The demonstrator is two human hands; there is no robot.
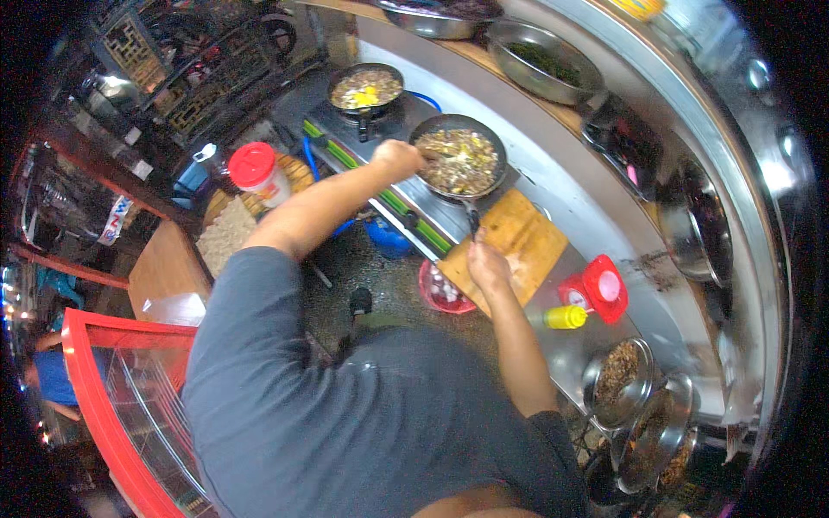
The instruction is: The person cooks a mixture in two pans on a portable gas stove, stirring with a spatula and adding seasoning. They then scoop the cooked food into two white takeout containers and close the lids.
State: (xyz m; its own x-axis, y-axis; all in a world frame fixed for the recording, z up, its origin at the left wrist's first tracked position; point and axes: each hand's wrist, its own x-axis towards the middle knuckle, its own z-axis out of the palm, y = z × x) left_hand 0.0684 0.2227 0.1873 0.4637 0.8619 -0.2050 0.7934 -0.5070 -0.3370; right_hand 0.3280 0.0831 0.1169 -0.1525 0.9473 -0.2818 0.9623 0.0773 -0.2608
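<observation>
My left hand point(397, 160) is at the left rim of a black frying pan point(502, 155), closed on a dark utensil, perhaps a wooden spatula point(432, 155), whose end lies in the food. Chopped, mixed food with pale and yellow bits point(456, 162) fills this pan. My right hand point(489, 264) grips the pan's handle point(473, 217) above a wooden cutting board point(518, 243). Farther left on the stove stands a second frying pan point(366, 67), holding similar food topped with yellow egg yolks point(366, 96).
A yellow squeeze bottle point(565, 317) and red container point(607, 288) stand right of the board. Steel bowls point(647, 369) of food are lower right; more bowls point(550, 90) line the shelf. Left are a red-lidded tub point(251, 165) and red-framed case point(78, 362). Another person point(55, 379) is far left.
</observation>
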